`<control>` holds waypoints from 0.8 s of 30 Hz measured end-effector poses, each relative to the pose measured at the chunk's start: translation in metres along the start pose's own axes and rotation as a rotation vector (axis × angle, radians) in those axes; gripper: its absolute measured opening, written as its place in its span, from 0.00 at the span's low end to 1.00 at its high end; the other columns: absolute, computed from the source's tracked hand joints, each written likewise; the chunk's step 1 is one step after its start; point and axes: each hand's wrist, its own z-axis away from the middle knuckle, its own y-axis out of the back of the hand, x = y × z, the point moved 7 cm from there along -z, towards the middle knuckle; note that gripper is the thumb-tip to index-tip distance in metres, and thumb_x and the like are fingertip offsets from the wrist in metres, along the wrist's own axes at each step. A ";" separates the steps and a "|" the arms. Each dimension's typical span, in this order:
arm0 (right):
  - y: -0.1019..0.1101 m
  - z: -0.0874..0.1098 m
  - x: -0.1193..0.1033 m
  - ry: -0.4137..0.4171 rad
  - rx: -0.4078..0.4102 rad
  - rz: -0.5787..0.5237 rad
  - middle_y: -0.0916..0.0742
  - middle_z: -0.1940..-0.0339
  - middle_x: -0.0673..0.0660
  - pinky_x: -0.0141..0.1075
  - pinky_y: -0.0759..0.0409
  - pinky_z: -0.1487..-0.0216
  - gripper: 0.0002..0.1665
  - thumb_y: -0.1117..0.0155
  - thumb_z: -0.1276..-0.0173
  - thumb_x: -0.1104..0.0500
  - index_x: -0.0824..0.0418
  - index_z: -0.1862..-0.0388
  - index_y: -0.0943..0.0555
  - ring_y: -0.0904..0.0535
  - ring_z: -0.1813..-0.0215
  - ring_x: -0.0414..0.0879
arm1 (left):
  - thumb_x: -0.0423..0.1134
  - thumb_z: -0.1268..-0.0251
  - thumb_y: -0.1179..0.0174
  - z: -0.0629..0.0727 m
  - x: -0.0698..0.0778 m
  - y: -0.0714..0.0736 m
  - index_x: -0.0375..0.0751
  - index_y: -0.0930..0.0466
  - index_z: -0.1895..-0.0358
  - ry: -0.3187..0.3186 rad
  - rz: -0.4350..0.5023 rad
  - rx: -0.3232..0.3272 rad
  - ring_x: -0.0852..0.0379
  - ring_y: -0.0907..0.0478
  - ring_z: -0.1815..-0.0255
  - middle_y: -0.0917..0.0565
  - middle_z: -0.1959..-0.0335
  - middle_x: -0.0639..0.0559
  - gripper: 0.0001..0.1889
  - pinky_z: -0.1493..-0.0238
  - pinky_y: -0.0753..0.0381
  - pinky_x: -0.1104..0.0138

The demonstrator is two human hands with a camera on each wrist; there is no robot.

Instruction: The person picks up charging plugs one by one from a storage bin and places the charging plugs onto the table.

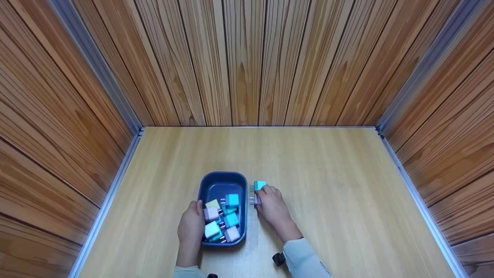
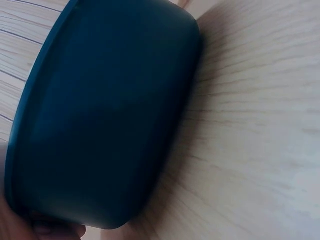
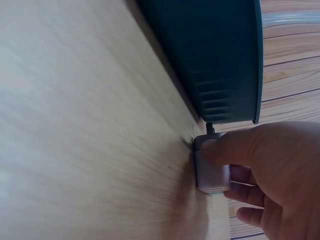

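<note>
A dark blue plastic bin (image 1: 220, 187) stands on the table with several plug chargers in it, turquoise, pale green, yellow and pinkish. My left hand (image 1: 191, 226) grips its left side, thumb over the rim; in the left wrist view the bin's outer wall (image 2: 105, 110) fills much of the picture. Just right of the bin, my right hand (image 1: 274, 207) pinches a pale lilac plug charger (image 3: 214, 172) low at the tabletop, its prongs pointing toward the bin. Directly beyond that charger lies a turquoise plug charger (image 1: 259, 185), partly covered by my fingers.
The light wooden table (image 1: 328, 185) extends around the bin. Wood-panelled walls (image 1: 247, 69) close in the back and both sides, with metal strips (image 1: 418, 208) along the table's side edges.
</note>
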 end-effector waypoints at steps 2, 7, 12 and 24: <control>0.001 0.000 0.000 0.003 0.004 0.004 0.22 0.45 0.50 0.43 0.27 0.35 0.25 0.32 0.29 0.58 0.57 0.33 0.21 0.28 0.43 0.46 | 0.56 0.16 0.61 0.000 0.001 0.000 0.39 0.25 0.50 0.001 0.002 0.003 0.52 0.27 0.74 0.27 0.75 0.48 0.24 0.74 0.34 0.63; 0.003 0.001 -0.002 0.043 0.012 0.027 0.21 0.45 0.53 0.46 0.30 0.31 0.26 0.30 0.31 0.58 0.60 0.35 0.21 0.27 0.43 0.48 | 0.55 0.15 0.60 0.000 0.002 0.001 0.39 0.24 0.52 -0.026 -0.005 0.024 0.52 0.27 0.75 0.26 0.76 0.48 0.23 0.75 0.34 0.63; 0.003 0.001 -0.003 0.050 0.012 0.035 0.21 0.45 0.53 0.46 0.30 0.30 0.25 0.30 0.30 0.58 0.60 0.35 0.20 0.26 0.43 0.48 | 0.54 0.15 0.60 0.000 0.003 0.001 0.39 0.24 0.53 -0.031 0.002 0.023 0.52 0.27 0.75 0.26 0.76 0.48 0.23 0.75 0.34 0.63; 0.004 0.001 -0.003 0.008 -0.016 0.008 0.22 0.42 0.51 0.44 0.29 0.32 0.27 0.31 0.29 0.55 0.59 0.33 0.22 0.28 0.41 0.46 | 0.55 0.15 0.59 0.001 0.001 -0.002 0.38 0.24 0.49 -0.006 0.019 -0.003 0.53 0.25 0.72 0.24 0.74 0.48 0.23 0.72 0.31 0.64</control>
